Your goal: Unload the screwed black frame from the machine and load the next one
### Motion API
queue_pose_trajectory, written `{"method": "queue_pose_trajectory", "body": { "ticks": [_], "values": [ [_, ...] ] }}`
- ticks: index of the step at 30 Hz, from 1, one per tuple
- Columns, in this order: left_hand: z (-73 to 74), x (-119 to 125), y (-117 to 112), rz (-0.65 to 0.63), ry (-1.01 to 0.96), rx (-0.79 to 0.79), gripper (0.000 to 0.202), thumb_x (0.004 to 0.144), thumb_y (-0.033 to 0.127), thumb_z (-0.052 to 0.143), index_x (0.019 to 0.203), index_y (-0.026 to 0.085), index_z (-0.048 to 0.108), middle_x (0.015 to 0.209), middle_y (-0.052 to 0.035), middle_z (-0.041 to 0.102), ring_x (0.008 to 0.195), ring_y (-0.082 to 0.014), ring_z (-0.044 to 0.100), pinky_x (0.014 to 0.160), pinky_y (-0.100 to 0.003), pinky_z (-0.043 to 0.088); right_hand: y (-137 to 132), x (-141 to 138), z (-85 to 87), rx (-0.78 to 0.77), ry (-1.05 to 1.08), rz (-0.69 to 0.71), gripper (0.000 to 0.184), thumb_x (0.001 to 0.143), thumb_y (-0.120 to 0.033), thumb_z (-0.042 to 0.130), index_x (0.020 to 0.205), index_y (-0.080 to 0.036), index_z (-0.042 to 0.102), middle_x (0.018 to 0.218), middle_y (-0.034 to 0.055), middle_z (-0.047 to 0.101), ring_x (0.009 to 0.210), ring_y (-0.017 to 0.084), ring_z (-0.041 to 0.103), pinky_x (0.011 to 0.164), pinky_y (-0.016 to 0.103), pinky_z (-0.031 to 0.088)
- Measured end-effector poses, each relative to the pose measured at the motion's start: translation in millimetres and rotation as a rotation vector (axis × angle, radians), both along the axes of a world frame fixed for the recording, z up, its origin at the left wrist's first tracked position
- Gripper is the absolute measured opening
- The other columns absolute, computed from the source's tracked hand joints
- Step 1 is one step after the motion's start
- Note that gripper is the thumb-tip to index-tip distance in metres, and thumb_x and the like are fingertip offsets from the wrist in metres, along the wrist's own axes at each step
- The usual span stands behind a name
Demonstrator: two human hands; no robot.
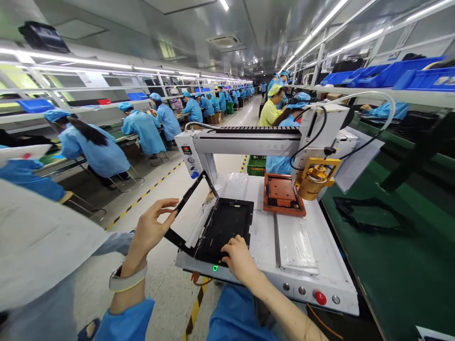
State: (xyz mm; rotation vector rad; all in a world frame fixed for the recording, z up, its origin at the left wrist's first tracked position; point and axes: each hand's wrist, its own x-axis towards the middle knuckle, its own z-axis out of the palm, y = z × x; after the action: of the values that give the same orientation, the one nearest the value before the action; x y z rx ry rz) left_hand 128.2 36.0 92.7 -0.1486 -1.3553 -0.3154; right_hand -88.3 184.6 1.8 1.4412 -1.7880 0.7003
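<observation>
My left hand (152,225) pinches the outer side of a thin black rectangular frame (180,240) between thumb and fingers. This frame stands tilted up along the left side of a flat black plate (227,222), which lies on the white bed of a benchtop machine (261,246). Over the plate's near right part is my right hand (239,255), fingers curled and tips close together at its surface. Whatever lies between those fingertips is hidden. Further right on the bed sits an orange-brown fixture (283,192) with a black frame-like part in it.
A gantry beam (249,137) spans the bed, carrying a brass-coloured head (314,180) at the right. A red button (320,297) is on the front edge. A black frame (366,213) lies on the green bench (401,265). Several people in blue work at benches nearby.
</observation>
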Motion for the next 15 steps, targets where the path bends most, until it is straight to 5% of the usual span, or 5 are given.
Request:
{"method": "queue_pose_trajectory", "body": {
  "ticks": [4,7,9,11,15],
  "values": [
    [-9.2,-8,-5,-0.061,0.151,-0.243,0.033,0.084,0.045,0.078,0.1,0.017,0.078,0.106,-0.0103,0.082,0.106,-0.0204,0.08,0.111,-0.031,0.059,12,-15,-21.6,-0.265,0.066,0.349,0.028,0.095,-0.004,0.082,0.118,-0.018,0.087,0.106,0.007,0.073,0.108,0.021,0.062,0.099,0.031,0.054],
    [-15.1,-9,0,-0.14,0.097,-0.289,0.031,0.089,0.04,0.079,0.105,0.014,0.074,0.094,-0.0073,0.082,0.065,-0.0137,0.073,0.072,-0.026,0.062,31,-12,-43.4,-0.52,0.388,0.649,0.024,0.099,-0.005,0.079,0.118,-0.019,0.079,0.103,0.0015,0.07,0.097,0.016,0.059,0.084,0.025,0.053],
    [-19.3,-11,5,-0.111,0.05,-0.302,0.036,0.09,0.04,0.077,0.112,0.013,0.072,0.091,-0.0073,0.081,0.049,-0.0095,0.057,0.052,-0.024,0.05,44,-5,-54.0,-0.591,0.506,0.692,0.016,0.111,-0.013,0.066,0.124,-0.02,0.072,0.106,0.0021,0.068,0.098,0.015,0.059,0.084,0.024,0.054],
    [-23.2,-17,9,-0.061,0.06,-0.327,0.04,0.089,0.04,0.075,0.117,0.011,0.072,0.087,-0.0062,0.08,0.048,-0.0075,0.047,0.048,-0.022,0.044,52,2,-62.5,-0.615,0.577,0.677,0.017,0.119,-0.017,0.052,0.125,-0.019,0.068,0.106,0.0039,0.067,0.097,0.015,0.059,0.081,0.023,0.055],
    [-28.4,-41,9,-0.13,0.209,-0.353,0.053,0.1,0.05,0.077,0.132,0.008,0.07,0.072,-0.0011,0.073,0.055,-0.0096,0.061,0.058,-0.019,0.051,45,4,-81.9,-0.604,0.643,0.578,0.015,0.119,-0.024,0.05,0.122,-0.02,0.064,0.1,0.0043,0.068,0.089,0.017,0.06,0.084,0.031,0.054]
  ]
}}
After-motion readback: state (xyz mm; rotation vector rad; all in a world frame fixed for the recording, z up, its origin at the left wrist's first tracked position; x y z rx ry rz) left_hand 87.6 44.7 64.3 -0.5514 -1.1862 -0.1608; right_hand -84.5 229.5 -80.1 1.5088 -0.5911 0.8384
